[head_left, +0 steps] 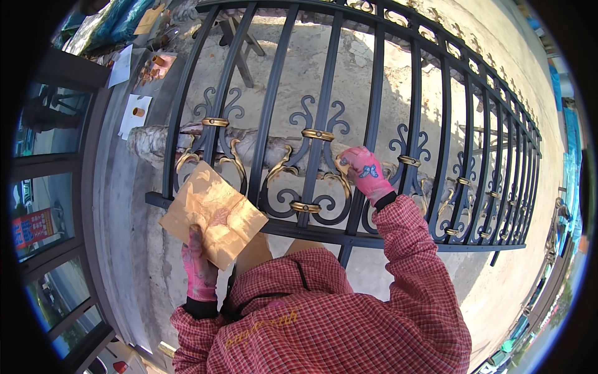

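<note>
In a pink glove, my left hand (pixel 198 268) grips a creased sheet of brown paper (pixel 215 215) near its lower edge, thumb on top. A darker smear marks the sheet's middle. My right hand (pixel 367 174), also gloved in pink, is closed at a gold-tinted scroll (pixel 344 187) on a dark metal railing (pixel 325 93). Whatever its fingers pinch is too small to make out. Gold collars (pixel 317 134) band several bars, and gold colours parts of the scrollwork. Most of the scrolls farther right look darker, with gold collars.
A pale, rough log-like support (pixel 246 149) lies under the railing. On the ledge at left sit white sheets (pixel 134 116), a small brown roll (pixel 138 112) and a stained paper (pixel 159 67). Dark-framed glass panels (pixel 47 206) line the left side. Blue plastic (pixel 128 25) lies at far left.
</note>
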`<action>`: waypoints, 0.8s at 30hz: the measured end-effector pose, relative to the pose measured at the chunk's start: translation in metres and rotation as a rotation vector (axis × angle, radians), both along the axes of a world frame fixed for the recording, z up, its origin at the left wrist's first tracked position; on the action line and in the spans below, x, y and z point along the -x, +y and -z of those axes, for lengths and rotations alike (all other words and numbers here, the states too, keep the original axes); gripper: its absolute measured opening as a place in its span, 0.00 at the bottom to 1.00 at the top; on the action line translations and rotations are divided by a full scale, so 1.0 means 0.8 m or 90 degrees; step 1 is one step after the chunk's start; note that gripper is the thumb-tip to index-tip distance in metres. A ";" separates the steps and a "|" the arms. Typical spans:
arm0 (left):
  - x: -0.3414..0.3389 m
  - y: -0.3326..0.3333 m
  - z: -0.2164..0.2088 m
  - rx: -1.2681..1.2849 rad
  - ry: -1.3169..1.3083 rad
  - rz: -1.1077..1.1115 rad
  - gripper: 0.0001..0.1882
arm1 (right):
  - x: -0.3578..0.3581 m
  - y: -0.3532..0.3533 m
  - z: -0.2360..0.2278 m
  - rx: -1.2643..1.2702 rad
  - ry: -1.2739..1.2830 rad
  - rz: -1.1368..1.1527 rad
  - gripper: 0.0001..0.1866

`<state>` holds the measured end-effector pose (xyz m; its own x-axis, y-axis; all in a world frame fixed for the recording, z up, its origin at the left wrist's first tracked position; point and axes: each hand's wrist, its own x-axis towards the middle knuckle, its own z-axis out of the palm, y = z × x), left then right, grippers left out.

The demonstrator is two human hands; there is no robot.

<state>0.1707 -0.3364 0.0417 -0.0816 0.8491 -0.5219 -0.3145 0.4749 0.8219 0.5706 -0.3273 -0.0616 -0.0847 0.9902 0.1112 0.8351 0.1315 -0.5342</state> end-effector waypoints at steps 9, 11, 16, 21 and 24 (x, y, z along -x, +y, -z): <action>0.000 -0.001 -0.002 -0.005 0.020 -0.002 0.29 | 0.003 -0.011 -0.013 0.044 0.058 0.088 0.19; -0.003 0.000 -0.007 0.003 0.011 0.000 0.30 | -0.003 -0.012 -0.019 -0.007 0.109 0.129 0.18; -0.001 -0.002 -0.003 0.001 0.006 -0.005 0.30 | -0.002 -0.030 -0.010 0.043 0.074 0.025 0.18; -0.005 -0.002 -0.011 0.004 0.006 0.000 0.31 | -0.009 -0.027 -0.017 -0.013 0.099 0.119 0.19; -0.002 -0.007 -0.009 0.005 -0.004 -0.010 0.31 | -0.005 -0.038 -0.023 0.047 0.071 0.067 0.19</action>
<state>0.1726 -0.3418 0.0486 -0.0924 0.8434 -0.5293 -0.3268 0.4764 0.8162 0.5743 -0.3579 -0.0432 0.0285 0.9988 0.0403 0.7771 0.0032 -0.6294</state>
